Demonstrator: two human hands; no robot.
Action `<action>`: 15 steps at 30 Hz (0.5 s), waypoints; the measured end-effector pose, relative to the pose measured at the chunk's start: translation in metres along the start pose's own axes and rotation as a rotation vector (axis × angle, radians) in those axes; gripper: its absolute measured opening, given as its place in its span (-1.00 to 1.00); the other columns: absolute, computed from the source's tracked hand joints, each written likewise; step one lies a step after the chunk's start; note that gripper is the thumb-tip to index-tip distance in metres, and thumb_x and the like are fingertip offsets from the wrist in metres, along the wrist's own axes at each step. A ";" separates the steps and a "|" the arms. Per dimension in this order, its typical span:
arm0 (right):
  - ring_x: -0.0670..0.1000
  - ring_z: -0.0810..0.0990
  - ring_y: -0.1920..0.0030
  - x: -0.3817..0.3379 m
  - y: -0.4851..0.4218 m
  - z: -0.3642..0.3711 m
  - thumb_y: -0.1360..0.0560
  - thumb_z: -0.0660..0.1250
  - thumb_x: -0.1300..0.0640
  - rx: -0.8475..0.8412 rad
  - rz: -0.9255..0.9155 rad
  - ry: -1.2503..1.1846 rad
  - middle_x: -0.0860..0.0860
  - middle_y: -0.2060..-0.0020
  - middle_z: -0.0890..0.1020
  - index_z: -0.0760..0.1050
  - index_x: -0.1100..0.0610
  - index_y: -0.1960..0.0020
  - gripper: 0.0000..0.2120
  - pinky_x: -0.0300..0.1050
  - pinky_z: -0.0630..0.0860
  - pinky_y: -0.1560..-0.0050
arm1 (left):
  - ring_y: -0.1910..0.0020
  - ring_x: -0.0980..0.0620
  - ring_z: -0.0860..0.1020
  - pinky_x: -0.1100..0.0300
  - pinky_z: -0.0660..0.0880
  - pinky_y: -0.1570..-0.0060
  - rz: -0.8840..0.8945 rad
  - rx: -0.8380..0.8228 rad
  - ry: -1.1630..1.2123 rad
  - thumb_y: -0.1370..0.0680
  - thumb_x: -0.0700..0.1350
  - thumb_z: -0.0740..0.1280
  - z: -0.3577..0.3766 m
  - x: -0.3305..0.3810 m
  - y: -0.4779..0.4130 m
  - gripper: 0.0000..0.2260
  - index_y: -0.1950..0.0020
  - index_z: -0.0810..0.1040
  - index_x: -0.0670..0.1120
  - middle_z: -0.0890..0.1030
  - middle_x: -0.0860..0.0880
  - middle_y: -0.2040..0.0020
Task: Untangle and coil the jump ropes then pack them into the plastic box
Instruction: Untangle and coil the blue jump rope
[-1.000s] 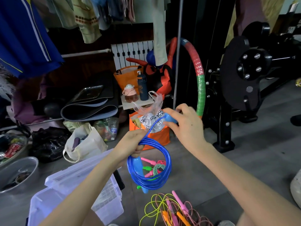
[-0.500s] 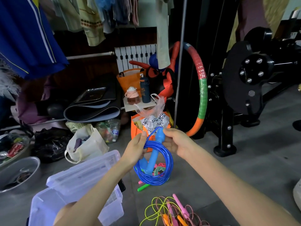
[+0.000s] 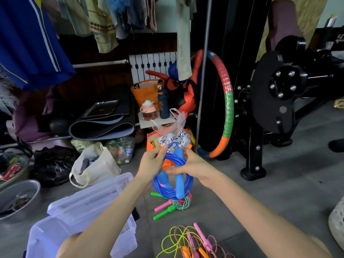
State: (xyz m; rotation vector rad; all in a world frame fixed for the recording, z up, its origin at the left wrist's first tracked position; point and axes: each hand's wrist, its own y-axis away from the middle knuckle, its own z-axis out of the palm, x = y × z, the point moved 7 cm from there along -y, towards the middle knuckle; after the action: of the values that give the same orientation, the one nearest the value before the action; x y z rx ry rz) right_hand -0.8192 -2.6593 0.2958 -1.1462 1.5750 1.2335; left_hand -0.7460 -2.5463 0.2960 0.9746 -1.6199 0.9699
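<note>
**A:** Which step is in hand now?

**B:** I judge it is the end of the coiling of 1 rope. The blue jump rope [image 3: 174, 159] hangs in the air as a round bundle of several loops, between both hands and above the floor [image 3: 242, 202]. Its 2 blue handles [image 3: 179, 180] hang inside the loops.

**A:** How do the hands hold it?

**B:** The left hand [image 3: 150, 162] has its fingers curled around the top of the loops. The right hand [image 3: 191, 165] grips the same top from the other side, with the thumb across 1 handle. The 2 hands are very near each other.

**A:** And what does the next move need?

**B:** Probably the bundle must be kept together while it goes down and to the left, to the plastic box [image 3: 46, 239]. The lid [image 3: 89, 202] lies slanted over the box, so I think 1 hand must free the opening first.

**A:** Is more work left?

**B:** Yes. A green and pink rope [image 3: 173, 203] lies on the floor under the bundle, and a tangled pile of ropes [image 3: 193, 243] lies nearer to the person.
</note>
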 end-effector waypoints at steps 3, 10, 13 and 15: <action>-0.16 0.52 0.27 -0.004 0.000 0.003 -0.27 0.42 0.46 0.064 -0.058 0.124 -0.07 0.17 0.51 0.24 0.06 -0.34 -0.26 -0.29 0.50 0.33 | 0.50 0.02 0.36 0.16 0.34 0.43 0.007 0.009 0.011 -0.58 0.02 0.25 0.002 0.008 0.000 -0.75 -0.12 0.63 -0.06 0.47 0.03 0.51; 0.14 0.56 0.04 -0.004 0.008 -0.001 -0.37 0.35 0.18 0.132 -0.132 0.795 0.03 0.11 0.55 0.41 0.05 0.01 -0.77 -0.10 0.40 0.24 | -0.10 -0.08 0.55 -0.02 0.49 0.11 0.039 0.128 -0.059 -0.58 -0.03 0.27 -0.017 0.009 -0.006 -0.72 -0.18 0.62 -0.13 0.62 -0.17 -0.08; 0.16 0.62 0.11 -0.018 0.025 -0.002 -0.38 0.41 0.00 0.370 -0.307 1.218 0.08 0.15 0.61 0.41 0.11 -0.05 -0.67 -0.14 0.29 0.30 | 0.23 0.21 0.52 0.42 0.41 0.33 0.067 0.129 -0.098 -0.58 -0.04 0.27 -0.020 0.005 -0.004 -0.75 -0.15 0.62 -0.11 0.69 0.01 0.20; 0.10 0.59 0.48 -0.026 0.037 -0.006 -0.13 0.59 -0.08 0.580 -0.511 1.389 0.05 0.46 0.58 0.51 0.15 0.06 -0.49 -0.27 0.08 0.51 | 0.15 0.20 0.52 0.42 0.42 0.17 0.066 0.198 -0.116 -0.58 -0.05 0.27 -0.032 -0.001 -0.004 -0.78 -0.12 0.62 -0.10 0.66 0.09 0.12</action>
State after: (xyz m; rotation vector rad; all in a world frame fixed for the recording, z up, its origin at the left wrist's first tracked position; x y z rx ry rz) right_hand -0.8484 -2.6567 0.3305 -1.9251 2.0786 -0.5728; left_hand -0.7314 -2.5177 0.3022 1.1352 -1.6844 1.1535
